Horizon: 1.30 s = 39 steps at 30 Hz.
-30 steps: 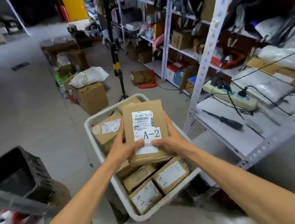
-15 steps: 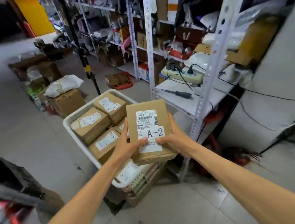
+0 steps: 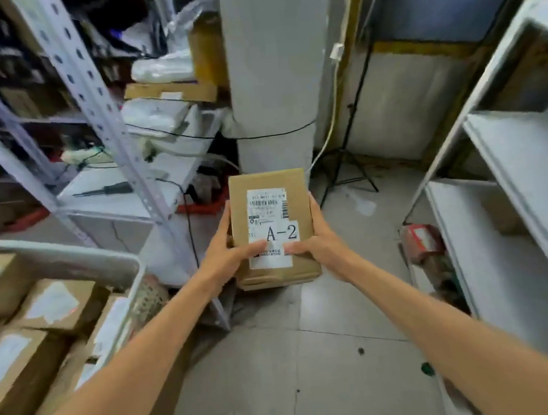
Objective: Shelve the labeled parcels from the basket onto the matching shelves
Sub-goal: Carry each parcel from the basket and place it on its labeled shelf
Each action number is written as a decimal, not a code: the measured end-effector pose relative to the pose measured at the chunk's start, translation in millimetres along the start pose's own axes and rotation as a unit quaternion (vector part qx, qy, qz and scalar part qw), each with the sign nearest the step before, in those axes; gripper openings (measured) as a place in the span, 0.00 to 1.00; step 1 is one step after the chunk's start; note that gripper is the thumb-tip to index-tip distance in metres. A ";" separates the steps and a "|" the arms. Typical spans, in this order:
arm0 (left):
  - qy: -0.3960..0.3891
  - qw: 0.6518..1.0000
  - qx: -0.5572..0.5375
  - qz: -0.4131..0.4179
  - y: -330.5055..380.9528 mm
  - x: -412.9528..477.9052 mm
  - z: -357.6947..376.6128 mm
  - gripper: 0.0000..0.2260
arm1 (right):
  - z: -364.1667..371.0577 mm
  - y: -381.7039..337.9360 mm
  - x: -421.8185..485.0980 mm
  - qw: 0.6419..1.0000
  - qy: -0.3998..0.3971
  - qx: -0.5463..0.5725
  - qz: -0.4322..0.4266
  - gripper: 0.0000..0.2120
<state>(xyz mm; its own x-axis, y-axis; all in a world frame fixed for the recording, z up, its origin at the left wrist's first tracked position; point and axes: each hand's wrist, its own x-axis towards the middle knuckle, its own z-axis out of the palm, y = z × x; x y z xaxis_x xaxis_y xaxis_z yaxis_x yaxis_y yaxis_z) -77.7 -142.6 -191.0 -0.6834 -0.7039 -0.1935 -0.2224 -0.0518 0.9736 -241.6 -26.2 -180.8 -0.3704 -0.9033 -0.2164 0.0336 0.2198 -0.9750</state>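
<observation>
In the centre of the frame, the left hand (image 3: 227, 258) and the right hand (image 3: 319, 250) hold a flat brown cardboard parcel (image 3: 270, 204) between them, above the floor. Each hand is curled around one long side of it, and both thumbs press on its front face.

Under the hands lies a grey tiled floor (image 3: 337, 372) with some dark spots. Just behind the parcel stands a wide grey concrete pillar (image 3: 269, 70), and a black tripod (image 3: 347, 167) is beside it. At the right edge there is a white shelf unit (image 3: 523, 194). In the upper left stands a white perforated metal rack (image 3: 89, 92) with bags and cables, and a black screwdriver (image 3: 105, 190) lies on its board. In the lower left, a white plastic basket (image 3: 65, 260) contains more brown labelled boxes (image 3: 13, 370), blurred.

The held parcel carries a white shipping label with a barcode, and a small white sticker (image 3: 281, 233) on it reads "A-2".
</observation>
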 end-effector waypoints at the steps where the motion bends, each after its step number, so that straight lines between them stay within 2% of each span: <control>1: -0.028 0.999 0.005 0.013 9.6 12.3 20.0 0.48 | -21.5 -1.7 -7.1 1.000 0.027 0.007 0.000 0.54; 4: -0.121 0.991 0.007 0.051 37.2 48.0 83.9 0.41 | -82.3 -5.4 -31.8 0.993 0.117 0.023 -0.001 0.53; 8: -0.263 0.963 -0.006 0.062 67.8 87.7 170.4 0.46 | -150.0 -8.3 -71.1 0.968 0.247 0.040 -0.013 0.50; 11: -0.347 0.935 -0.001 0.066 86.1 102.6 233.3 0.45 | -190.9 -8.4 -104.2 0.939 0.342 0.041 -0.011 0.47; 15: -0.466 0.882 0.000 0.066 102.0 112.6 312.5 0.42 | -224.6 -3.9 -149.2 0.888 0.456 0.065 -0.006 0.45; 21: -0.597 0.801 0.025 0.042 94.1 98.6 419.1 0.45 | -247.7 24.0 -213.6 0.790 0.607 0.092 0.009 0.49; 28: -0.697 0.713 0.065 0.032 62.9 46.3 519.9 0.44 | -256.3 71.4 -282.2 0.658 0.745 0.083 0.067 0.46; 30: -0.717 0.694 0.064 0.029 63.3 36.1 548.5 0.44 | -270.2 82.1 -296.7 0.635 0.763 0.092 0.075 0.47; 32: -0.712 0.697 0.080 0.026 64.5 29.1 574.5 0.44 | -285.6 90.9 -309.6 0.625 0.770 0.091 0.095 0.48; 35: -0.681 0.724 0.114 0.012 66.3 20.2 607.6 0.41 | -310.4 103.3 -325.9 0.614 0.775 0.087 0.121 0.49; 39: -0.671 0.731 0.119 0.041 60.0 12.1 640.8 0.35 | -339.4 113.2 -340.8 0.598 0.786 0.057 0.145 0.47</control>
<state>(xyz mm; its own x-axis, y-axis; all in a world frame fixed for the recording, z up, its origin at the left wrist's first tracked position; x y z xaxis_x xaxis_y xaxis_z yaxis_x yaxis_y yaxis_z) -545.0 299.7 -212.6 -0.7325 0.6384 -0.2365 -0.1485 0.1891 0.9707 -426.6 431.6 -200.1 -0.7451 0.6501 -0.1491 0.3383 0.1756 -0.9245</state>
